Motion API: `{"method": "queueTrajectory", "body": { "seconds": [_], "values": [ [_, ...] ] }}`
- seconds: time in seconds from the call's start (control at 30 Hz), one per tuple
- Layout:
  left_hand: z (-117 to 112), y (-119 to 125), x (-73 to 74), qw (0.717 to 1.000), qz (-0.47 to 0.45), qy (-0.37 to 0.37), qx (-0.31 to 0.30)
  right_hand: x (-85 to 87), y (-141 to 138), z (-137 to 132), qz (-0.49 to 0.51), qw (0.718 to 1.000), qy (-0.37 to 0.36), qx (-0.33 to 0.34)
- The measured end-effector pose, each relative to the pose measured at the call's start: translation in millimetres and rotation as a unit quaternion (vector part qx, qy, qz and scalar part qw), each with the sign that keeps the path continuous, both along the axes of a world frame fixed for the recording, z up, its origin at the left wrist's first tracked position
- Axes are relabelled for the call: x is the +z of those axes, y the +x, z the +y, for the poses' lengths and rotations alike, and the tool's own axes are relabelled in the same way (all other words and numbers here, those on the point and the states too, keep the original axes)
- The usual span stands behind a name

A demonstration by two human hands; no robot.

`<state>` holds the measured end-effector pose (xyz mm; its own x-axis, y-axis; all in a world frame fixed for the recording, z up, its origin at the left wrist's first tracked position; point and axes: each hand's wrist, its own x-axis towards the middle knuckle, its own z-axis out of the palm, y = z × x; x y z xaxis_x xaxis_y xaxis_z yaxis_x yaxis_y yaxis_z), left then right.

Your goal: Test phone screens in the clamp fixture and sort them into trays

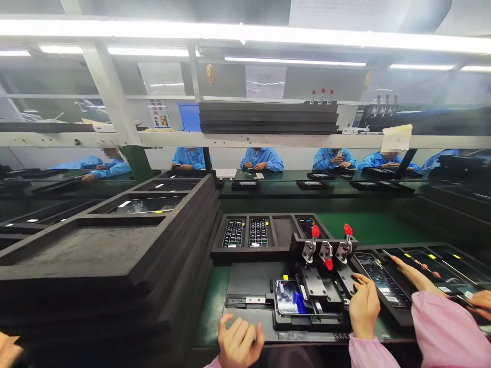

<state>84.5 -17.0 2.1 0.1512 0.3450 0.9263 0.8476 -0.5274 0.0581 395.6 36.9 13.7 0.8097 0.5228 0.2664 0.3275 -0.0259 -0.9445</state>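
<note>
My left hand, fingers loosely curled, is in front of the fixture's left side; I see nothing in it. My right hand has its fingers bent against the right side of the black clamping fixture, near a small metal knob. In the fixture lies a phone, its lit screen partly showing blue, with a yellow tab at its top edge. Metal clamp blocks cover the phone's right part. Of the three red-handled toggle clamps, two handles point up and the middle one points down.
Behind the fixture is a black tray with phones showing keypads. Tall stacked black trays stand on the left. A co-worker's pink sleeve and hand reach in over phone trays at right. People in blue sit across the far bench.
</note>
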Motion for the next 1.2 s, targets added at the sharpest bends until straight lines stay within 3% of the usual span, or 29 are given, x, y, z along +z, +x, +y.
{"method": "queueTrajectory", "body": {
  "seconds": [0.17,0.27,0.4,0.53,0.63,0.73,0.87,0.97,1.03,1.13,1.2],
  "values": [
    [2.8,7.8,19.6,0.995,0.002,-0.087,-0.048,-2.7,2.1,-2.9,0.006,1.0,-0.003,0.011],
    [8.0,15.3,37.0,0.981,-0.038,-0.165,-0.099,10.9,3.7,-8.6,-0.094,0.995,-0.011,0.023],
    [27.3,22.5,57.2,0.92,0.0,-0.345,-0.186,49.6,-8.4,-11.7,-0.253,0.967,0.032,0.024],
    [50.7,26.0,53.9,0.852,0.046,-0.449,-0.267,70.0,-25.7,4.2,-0.27,0.943,-0.064,0.182],
    [59.4,27.6,42.7,0.828,0.043,-0.462,-0.314,66.4,-33.2,15.5,-0.28,0.934,-0.074,0.208],
    [60.8,29.0,36.4,0.832,0.049,-0.451,-0.321,70.5,-38.1,12.1,-0.278,0.945,-0.02,0.169],
    [59.8,30.2,35.7,0.833,0.056,-0.449,-0.319,105.9,-34.5,2.3,-0.27,0.954,0.09,0.098],
    [59.5,31.3,37.2,0.832,0.06,-0.451,-0.317,138.0,-15.6,15.4,-0.293,0.948,0.115,0.054],
    [59.5,32.3,39.0,0.835,0.064,-0.448,-0.313,152.1,0.4,31.1,-0.3,0.946,0.088,0.085],
    [60.1,33.9,42.2,0.843,0.072,-0.439,-0.301,158.2,16.0,43.9,-0.289,0.941,0.049,0.169],
    [60.8,35.5,43.9,0.85,0.083,-0.431,-0.292,153.6,17.2,38.0,-0.285,0.945,0.05,0.151]
  ]
}}
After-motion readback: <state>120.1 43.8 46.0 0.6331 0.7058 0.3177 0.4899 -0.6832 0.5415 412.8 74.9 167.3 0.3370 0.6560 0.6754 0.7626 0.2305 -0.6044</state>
